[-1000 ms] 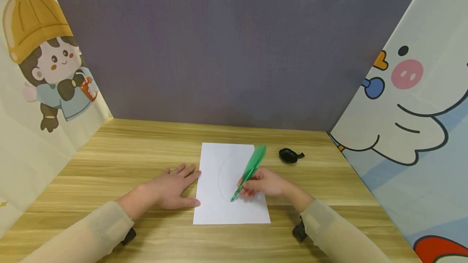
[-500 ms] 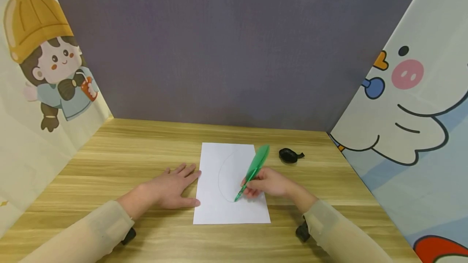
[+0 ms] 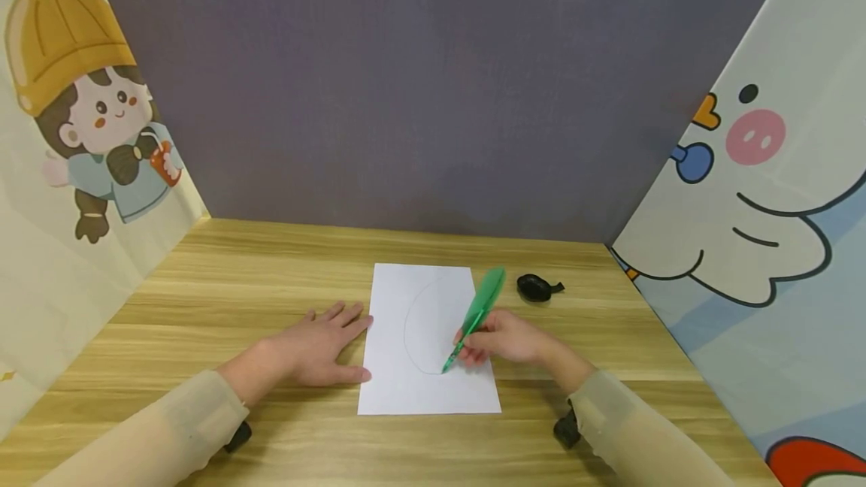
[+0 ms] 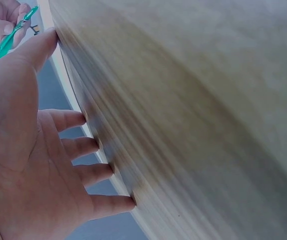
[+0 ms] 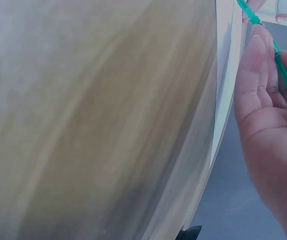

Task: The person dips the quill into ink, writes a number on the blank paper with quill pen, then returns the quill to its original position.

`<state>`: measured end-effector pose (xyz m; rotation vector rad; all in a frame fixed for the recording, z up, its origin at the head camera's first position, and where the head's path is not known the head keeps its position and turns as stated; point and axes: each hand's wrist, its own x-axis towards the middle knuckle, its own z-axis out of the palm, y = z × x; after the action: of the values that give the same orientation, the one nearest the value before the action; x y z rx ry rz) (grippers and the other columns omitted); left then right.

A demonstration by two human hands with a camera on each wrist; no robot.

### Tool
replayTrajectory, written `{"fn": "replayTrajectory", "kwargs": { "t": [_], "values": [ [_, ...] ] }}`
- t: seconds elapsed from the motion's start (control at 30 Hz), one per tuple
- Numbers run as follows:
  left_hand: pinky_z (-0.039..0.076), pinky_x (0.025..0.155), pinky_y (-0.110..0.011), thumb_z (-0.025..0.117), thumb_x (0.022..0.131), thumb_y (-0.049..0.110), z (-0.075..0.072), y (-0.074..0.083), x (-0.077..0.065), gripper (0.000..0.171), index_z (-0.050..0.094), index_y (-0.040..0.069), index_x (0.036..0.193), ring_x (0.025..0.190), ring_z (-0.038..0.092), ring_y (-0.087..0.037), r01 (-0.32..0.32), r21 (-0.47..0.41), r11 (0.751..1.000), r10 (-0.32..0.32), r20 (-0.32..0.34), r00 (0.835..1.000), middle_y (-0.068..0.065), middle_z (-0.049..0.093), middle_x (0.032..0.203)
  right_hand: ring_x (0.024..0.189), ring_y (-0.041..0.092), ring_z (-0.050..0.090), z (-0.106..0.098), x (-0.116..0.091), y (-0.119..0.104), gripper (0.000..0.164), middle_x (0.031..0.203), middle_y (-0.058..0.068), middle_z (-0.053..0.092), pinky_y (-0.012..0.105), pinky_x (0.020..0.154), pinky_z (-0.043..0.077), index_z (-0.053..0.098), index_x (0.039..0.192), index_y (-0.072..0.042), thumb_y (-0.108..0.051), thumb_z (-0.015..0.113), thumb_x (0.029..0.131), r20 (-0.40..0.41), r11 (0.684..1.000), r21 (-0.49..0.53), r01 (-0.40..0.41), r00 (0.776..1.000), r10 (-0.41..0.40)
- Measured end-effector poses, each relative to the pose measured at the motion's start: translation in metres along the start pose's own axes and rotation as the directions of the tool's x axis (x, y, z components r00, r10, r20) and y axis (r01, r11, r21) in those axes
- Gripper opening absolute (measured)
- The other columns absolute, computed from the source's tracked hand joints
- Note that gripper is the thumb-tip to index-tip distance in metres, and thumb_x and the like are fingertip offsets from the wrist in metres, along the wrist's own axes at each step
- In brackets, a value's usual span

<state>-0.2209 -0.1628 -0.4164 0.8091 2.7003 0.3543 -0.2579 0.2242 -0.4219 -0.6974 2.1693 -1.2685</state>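
Observation:
A white sheet of paper (image 3: 395,397) lies on the wooden table with a thin curved line drawn on it, bowed to the left. My right hand (image 3: 507,337) pinches a green feather pen (image 3: 483,299), its tip on the paper at the lower end of that curve. The pen (image 5: 286,75) also crosses the fingers in the right wrist view. At the paper's left edge, my left hand (image 3: 321,348) rests with spread fingers, the thumb and some fingertips touching the sheet's border. In the left wrist view those fingers (image 4: 96,175) are straight.
A small black object with a short tail (image 3: 536,288) lies right of the paper, toward the back. A dark grey panel (image 3: 406,96) rises behind the wooden table (image 3: 271,261). Cartoon-printed panels (image 3: 758,194) flank both sides.
My right hand has slid a little to the right with the feather pen, and the drawn line now runs further right along its bottom. The left hand stays put.

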Motion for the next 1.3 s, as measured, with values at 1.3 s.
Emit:
{"fn": "replayTrajectory", "kwargs": {
  "t": [1.3],
  "values": [
    [0.023,0.125,-0.084,0.060,0.101,0.076,-0.001,0.001,-0.001,0.101,0.031,0.012,0.175,0.168,0.019,-0.052,-0.005,0.003,1.000,0.005,-0.002,1.000,-0.019,0.019,0.184,0.091,0.018,0.078,-0.014,-0.009,0.009,0.026,0.103,0.014,0.082,0.035,0.082,0.068,0.076,0.122,0.005,-0.013,0.061,0.112,-0.030,0.999,0.040,-0.035,0.999,0.036]
  ]
}}
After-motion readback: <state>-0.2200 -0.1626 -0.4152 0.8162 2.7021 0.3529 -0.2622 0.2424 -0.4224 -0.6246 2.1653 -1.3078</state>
